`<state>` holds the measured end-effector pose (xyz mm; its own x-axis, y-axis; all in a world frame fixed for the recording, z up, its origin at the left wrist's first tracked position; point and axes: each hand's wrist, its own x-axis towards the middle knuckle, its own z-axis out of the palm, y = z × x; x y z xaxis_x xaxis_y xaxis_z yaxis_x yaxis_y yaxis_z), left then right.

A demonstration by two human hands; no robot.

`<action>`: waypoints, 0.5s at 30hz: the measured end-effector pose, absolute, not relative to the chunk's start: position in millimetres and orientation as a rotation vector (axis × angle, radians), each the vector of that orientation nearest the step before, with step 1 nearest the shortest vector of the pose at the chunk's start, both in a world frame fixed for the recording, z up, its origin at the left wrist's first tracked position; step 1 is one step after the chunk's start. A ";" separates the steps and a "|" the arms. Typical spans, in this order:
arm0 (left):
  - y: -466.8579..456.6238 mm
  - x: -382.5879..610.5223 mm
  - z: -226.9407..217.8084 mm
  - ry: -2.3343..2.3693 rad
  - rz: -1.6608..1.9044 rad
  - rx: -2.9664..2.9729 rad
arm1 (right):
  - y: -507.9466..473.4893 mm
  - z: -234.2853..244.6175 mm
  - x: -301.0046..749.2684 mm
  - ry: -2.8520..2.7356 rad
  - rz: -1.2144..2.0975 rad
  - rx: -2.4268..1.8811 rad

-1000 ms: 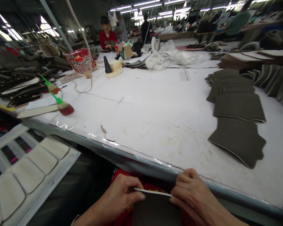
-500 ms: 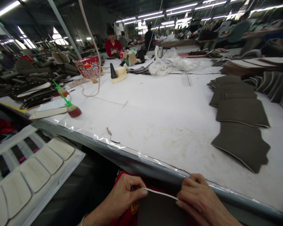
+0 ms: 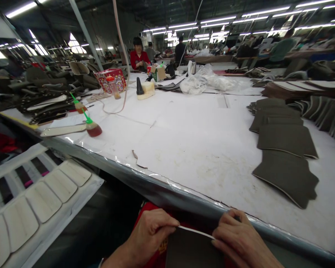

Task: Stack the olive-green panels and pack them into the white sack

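Dark grey, the panel (image 3: pixel 194 251) is held just before the near edge of the table (image 3: pixel 167 137), its white rim (image 3: pixel 197 231) pinched by the left hand (image 3: pixel 152 230) and right hand (image 3: pixel 236 234), apparently to keep it taut. Similar pieces (image 3: pixel 286 176) overlap on the table's right side (probably for easy lifting). Against the earlier frame, the left hand sits closer to the right.

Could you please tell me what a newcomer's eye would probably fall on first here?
Probably the broad white tabletop across the middle, with overlapping dark grey panels on its right. Next might come two green-nozzled squeeze bottles on the tabletop's left. At the bottom, the left hand and right hand hold a dark panel by its pale edge.
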<state>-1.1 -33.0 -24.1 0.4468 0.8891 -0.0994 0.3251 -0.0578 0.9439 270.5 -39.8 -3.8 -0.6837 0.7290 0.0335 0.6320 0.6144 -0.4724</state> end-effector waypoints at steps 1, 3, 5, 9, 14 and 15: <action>-34.2 -2.5 -26.3 1.069 0.668 1.650 | -39.5 -4.2 269.7 -2.609 0.653 -1.114; -36.5 -5.2 -31.2 1.056 0.700 1.663 | -39.8 -7.2 269.1 -2.580 0.692 -1.100; -38.8 -8.1 -36.3 1.035 0.720 1.675 | -40.9 -10.5 269.5 -2.538 0.738 -1.116; -41.8 -16.4 -44.6 1.044 0.683 1.755 | -41.5 -8.5 270.8 -2.503 0.802 -1.165; -35.3 -23.7 -39.9 1.267 0.620 1.696 | -39.6 -3.1 272.3 -2.539 0.770 -1.132; -32.7 -23.3 -36.7 1.311 0.627 1.640 | -39.6 -3.5 272.4 -2.548 0.766 -1.120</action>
